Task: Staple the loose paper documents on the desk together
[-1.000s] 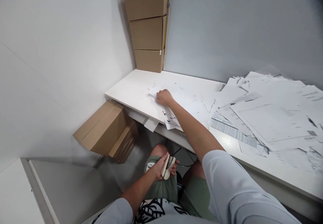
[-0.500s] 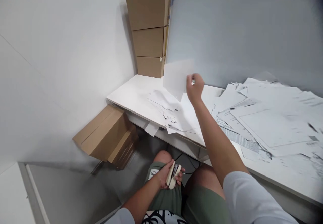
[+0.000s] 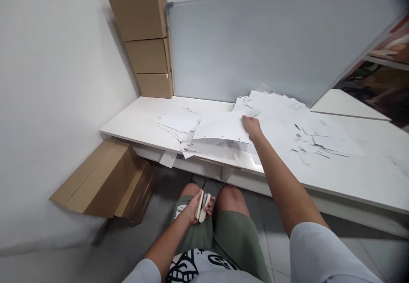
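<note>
My left hand [image 3: 196, 210] is down over my lap, shut on a cream-coloured stapler [image 3: 203, 207]. My right hand [image 3: 252, 128] is stretched out over the white desk [image 3: 134, 121], its fingers pinching the edge of a white sheet of paper [image 3: 222, 127]. That sheet lies low over the papers, just above the desk's front edge. To its left sits a smaller loose stack of paper [image 3: 179, 121]. A wide, untidy spread of printed sheets [image 3: 277, 112] lies to the right of my hand, partly under the held sheet.
A whiteboard [image 3: 255, 49] stands along the back of the desk. Several stacked cardboard boxes [image 3: 143, 40] stand at its left end beside the white wall. Flattened cardboard boxes [image 3: 102, 181] lean below the desk. A sheet hangs over the front edge.
My right hand has come down from holding a sheet up and now holds it low over the desk. The view has swung left. The stapler stays in my left hand.
</note>
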`<state>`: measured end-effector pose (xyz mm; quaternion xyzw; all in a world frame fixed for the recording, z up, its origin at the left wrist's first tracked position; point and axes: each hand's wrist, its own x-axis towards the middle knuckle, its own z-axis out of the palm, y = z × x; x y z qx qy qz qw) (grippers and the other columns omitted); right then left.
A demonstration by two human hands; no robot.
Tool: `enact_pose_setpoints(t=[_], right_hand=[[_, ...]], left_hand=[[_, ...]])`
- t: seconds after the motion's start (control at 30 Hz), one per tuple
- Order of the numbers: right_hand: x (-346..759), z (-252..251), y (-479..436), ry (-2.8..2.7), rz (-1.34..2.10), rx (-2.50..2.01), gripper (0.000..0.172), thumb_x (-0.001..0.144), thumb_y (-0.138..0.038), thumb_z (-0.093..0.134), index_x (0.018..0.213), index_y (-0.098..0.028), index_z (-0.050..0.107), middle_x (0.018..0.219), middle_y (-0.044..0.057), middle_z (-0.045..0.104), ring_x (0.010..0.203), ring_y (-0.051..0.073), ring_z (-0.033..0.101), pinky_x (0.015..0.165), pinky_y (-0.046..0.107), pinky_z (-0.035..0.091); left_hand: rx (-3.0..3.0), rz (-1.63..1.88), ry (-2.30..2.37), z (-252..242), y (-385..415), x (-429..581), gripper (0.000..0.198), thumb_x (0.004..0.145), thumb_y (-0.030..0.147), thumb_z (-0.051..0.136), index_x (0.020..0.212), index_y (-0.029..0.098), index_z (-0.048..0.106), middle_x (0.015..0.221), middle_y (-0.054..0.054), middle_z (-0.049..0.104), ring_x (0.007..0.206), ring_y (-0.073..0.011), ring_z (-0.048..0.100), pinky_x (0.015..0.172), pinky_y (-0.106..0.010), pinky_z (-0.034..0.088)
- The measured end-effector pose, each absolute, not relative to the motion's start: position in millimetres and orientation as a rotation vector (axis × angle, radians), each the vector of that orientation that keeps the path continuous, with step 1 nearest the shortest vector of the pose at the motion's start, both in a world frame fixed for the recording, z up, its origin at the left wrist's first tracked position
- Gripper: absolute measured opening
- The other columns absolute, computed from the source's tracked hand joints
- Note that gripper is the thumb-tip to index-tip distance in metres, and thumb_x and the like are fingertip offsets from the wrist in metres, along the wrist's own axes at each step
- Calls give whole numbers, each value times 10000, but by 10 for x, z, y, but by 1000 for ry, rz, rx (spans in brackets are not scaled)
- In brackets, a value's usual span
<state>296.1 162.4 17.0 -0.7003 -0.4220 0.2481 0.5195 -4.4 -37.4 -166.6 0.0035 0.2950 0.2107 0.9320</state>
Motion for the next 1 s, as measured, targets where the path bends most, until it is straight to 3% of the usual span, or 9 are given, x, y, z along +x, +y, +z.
enact_pose_setpoints(t=[0.2, 0.33, 0.43, 0.5, 0.57, 0.63, 0.7, 0.83, 1.0], right_hand=[[2927, -65, 1314, -944, 826, -1696, 268, 638, -169, 703, 872, -166, 573, 793, 39, 646, 656, 151, 599, 581, 257, 489], [2867, -155, 1207, -924, 794, -1729, 140, 709, -251, 655, 788, -172, 570, 700, 18, 601, 616, 148, 558, 551, 250, 448], [2831, -199, 1115, -937, 762, -1747, 201, 780, -374, 588, 758, -174, 577, 644, 18, 566, 605, 170, 538, 536, 269, 433], [2814, -235, 1056, -952, 746, -1738, 263, 788, -416, 569, 871, -171, 609, 715, 33, 599, 646, 186, 564, 559, 277, 456], [2810, -287, 1010, -972, 754, -1714, 409, 751, -392, 602, 1103, -183, 591, 838, 42, 631, 694, 193, 595, 590, 280, 485], [2822, -354, 980, -1016, 776, -1667, 646, 718, -340, 618, 1333, -212, 468, 920, 38, 636, 725, 194, 613, 624, 285, 501], [2847, -415, 967, -1047, 792, -1611, 771, 727, -327, 603, 1449, -226, 352, 946, 35, 638, 758, 197, 622, 669, 296, 506], [2895, -457, 966, -970, 797, -1555, 707, 791, -402, 576, 1448, -215, 395, 881, 29, 636, 760, 196, 607, 714, 315, 489], [2922, -424, 978, -870, 826, -1456, 617, 756, -416, 632, 1326, -224, 497, 740, -34, 528, 625, 143, 502, 607, 287, 430]], left_hand=[[31, 433, 574, -1612, -405, -21, 548, 969, 551, 416, 993, 64, 665, 634, -31, 555, 458, -85, 427, 498, -211, 343], [44, 430, 578, -1579, -424, -2, 573, 983, 557, 361, 1064, 77, 664, 620, -22, 534, 457, -89, 422, 515, -223, 355], [54, 444, 590, -1558, -436, -11, 573, 988, 551, 356, 1088, 75, 660, 628, -25, 544, 461, -92, 432, 526, -231, 370], [49, 468, 610, -1554, -437, -23, 577, 990, 548, 353, 1076, 67, 659, 633, -27, 556, 451, -87, 429, 520, -230, 373], [39, 498, 630, -1558, -433, -27, 573, 989, 548, 364, 1052, 61, 660, 628, -23, 560, 440, -81, 425, 507, -223, 368], [43, 510, 646, -1565, -423, -23, 564, 986, 545, 379, 1028, 59, 663, 624, -24, 564, 438, -84, 427, 498, -224, 368], [52, 508, 666, -1565, -407, -22, 551, 986, 534, 389, 1009, 59, 667, 626, -29, 571, 441, -87, 430, 501, -231, 376], [12, 546, 713, -1542, -351, -81, 546, 985, 533, 397, 969, 61, 670, 629, -24, 562, 445, -81, 421, 506, -232, 377], [-22, 581, 711, -1528, -275, -204, 520, 984, 513, 421, 958, 56, 670, 640, -13, 536, 459, -71, 403, 516, -229, 375]])
